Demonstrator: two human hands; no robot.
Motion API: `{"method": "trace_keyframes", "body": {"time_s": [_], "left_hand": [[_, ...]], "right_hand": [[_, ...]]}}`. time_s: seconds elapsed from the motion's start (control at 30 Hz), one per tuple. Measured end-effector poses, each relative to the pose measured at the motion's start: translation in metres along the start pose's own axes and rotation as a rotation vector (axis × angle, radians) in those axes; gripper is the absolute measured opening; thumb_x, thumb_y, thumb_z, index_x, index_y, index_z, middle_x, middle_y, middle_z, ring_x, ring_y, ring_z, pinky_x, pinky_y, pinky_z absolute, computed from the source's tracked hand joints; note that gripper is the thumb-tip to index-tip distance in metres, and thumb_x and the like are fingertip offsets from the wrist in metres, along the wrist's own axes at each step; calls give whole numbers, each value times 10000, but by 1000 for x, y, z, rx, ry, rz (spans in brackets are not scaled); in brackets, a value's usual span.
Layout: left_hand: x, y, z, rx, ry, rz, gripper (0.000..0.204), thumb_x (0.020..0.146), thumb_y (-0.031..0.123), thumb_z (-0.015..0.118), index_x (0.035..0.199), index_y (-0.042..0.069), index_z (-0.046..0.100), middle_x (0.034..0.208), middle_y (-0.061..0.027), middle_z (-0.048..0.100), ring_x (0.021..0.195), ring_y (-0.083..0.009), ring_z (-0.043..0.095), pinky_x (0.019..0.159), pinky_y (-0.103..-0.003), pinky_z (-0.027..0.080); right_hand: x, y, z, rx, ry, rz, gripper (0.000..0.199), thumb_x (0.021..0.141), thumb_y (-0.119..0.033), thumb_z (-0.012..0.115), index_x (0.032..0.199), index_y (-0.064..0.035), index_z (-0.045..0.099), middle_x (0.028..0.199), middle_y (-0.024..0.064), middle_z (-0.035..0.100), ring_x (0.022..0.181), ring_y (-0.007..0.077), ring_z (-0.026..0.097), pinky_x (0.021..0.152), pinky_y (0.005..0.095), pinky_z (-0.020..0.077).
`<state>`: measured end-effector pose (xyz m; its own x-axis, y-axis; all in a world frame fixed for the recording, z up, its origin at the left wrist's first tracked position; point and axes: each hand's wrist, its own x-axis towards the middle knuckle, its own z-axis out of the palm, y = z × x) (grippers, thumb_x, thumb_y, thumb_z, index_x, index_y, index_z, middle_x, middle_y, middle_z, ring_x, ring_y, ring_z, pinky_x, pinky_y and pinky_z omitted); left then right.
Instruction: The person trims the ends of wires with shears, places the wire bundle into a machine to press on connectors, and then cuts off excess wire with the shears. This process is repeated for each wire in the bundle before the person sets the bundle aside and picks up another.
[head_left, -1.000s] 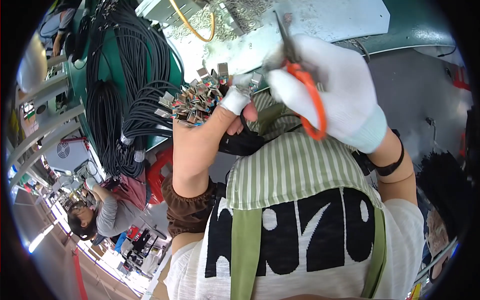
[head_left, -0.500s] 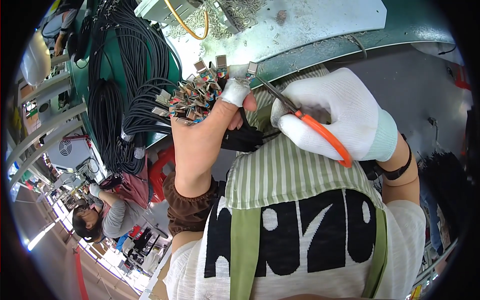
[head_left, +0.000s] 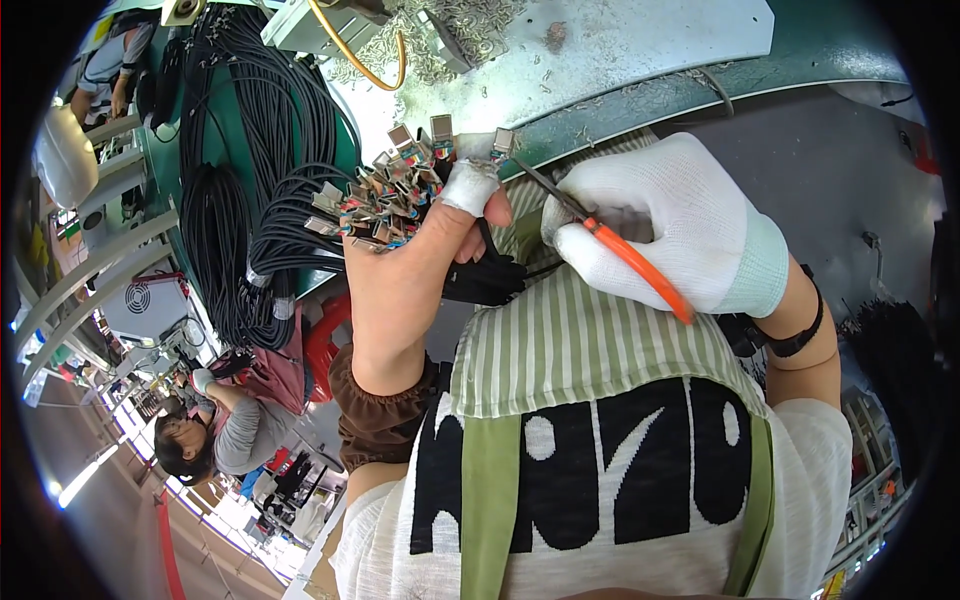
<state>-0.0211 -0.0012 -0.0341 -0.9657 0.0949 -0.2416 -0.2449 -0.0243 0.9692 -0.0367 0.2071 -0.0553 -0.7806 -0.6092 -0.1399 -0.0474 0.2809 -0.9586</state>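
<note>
My left hand (head_left: 410,265), its thumb wrapped in white tape, is closed around a bunch of black cables (head_left: 295,225). Their bare metal plugs (head_left: 390,190) fan out above the fist, with small coloured wires at their bases. One plug (head_left: 503,143) stands apart beside the taped thumb. My right hand (head_left: 670,225), in a white knit glove, grips orange-handled scissors (head_left: 640,267). Their dark pointed tip reaches toward that single plug; whether it touches cannot be made out. The fingers inside the glove's grip are partly hidden.
Long bundles of black cable (head_left: 225,240) lie on the green table (head_left: 160,170) to the left. A pale board (head_left: 640,40) at the top bears scattered small metal bits (head_left: 490,30) and a machine part with a yellow tube (head_left: 400,60). A co-worker (head_left: 230,430) sits at lower left.
The scissors' handle has tilted slightly in my right hand, which has shifted a little. My left hand and the cable bunch stay nearly where they were.
</note>
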Motion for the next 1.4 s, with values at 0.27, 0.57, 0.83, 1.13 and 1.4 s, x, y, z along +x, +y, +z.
{"method": "trace_keyframes", "body": {"time_s": [0.27,0.57,0.83,1.13,1.4], "left_hand": [[0,-2,-1,57,-18,-14,253,912,100,580,1145,5,550,765,-101,595,535,-68,438,492,-220,374],[1,-2,2,58,-11,-20,246,916,102,575,1142,8,552,755,-95,590,532,-65,431,493,-219,372],[1,0,2,34,-7,-25,189,915,86,575,1077,-12,574,755,-85,604,536,-63,441,497,-211,372],[2,0,3,53,-7,-25,247,918,83,561,1149,-6,556,757,-97,593,517,-62,417,487,-222,361],[0,-1,3,29,-3,-28,250,914,87,566,1149,0,556,756,-100,596,515,-63,415,484,-224,361]], "right_hand": [[0,1,0,-11,2,-12,125,815,-118,629,812,6,646,632,13,567,555,33,489,525,204,411],[1,-6,-2,88,96,-1,114,796,-114,637,807,-1,642,603,6,539,552,35,476,514,218,399],[0,-1,-2,-13,106,-51,115,799,-106,632,771,5,632,578,6,524,526,33,458,485,216,379],[0,7,2,0,73,-107,122,802,-94,632,751,17,625,546,6,503,500,33,436,466,215,363],[2,7,1,-70,42,-89,131,810,-104,627,742,7,621,566,8,512,507,37,440,473,219,368]]}}
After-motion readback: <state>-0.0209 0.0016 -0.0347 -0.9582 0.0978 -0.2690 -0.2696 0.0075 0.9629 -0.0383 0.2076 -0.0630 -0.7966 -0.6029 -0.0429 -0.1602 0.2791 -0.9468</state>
